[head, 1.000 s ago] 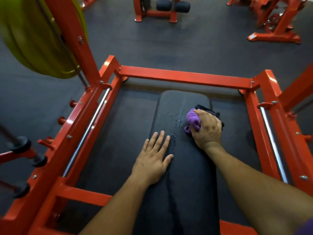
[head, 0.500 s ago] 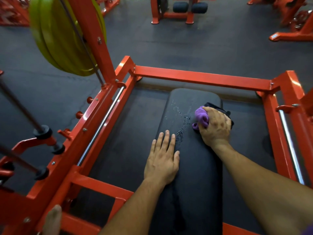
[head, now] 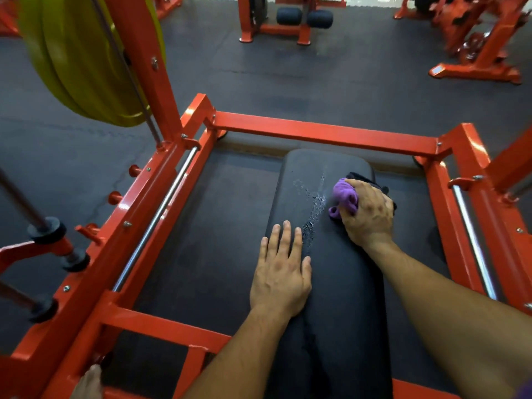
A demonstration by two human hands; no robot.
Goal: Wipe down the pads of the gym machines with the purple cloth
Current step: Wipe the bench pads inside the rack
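Note:
A long black bench pad (head: pixel 342 289) runs away from me inside an orange steel frame (head: pixel 322 131). Wet streaks and droplets (head: pixel 312 205) glisten down its middle. My right hand (head: pixel 368 214) grips a bunched purple cloth (head: pixel 344 198) against the pad's far right side, with a dark cloth edge showing behind the knuckles. My left hand (head: pixel 283 272) lies flat on the pad's left edge, fingers straight and pointing forward.
Yellow-green weight plates (head: pixel 86 61) hang on the upright at upper left. Chrome guide rods (head: pixel 155 220) line both frame sides. A roller-pad machine (head: pixel 302 18) and other orange machines (head: pixel 478 53) stand on the dark rubber floor beyond. A toe (head: pixel 89 381) shows at bottom left.
The view has shifted slightly. My right hand with the cloth stays at the pad's far right; my left hand's fingers have drawn closer together on the pad.

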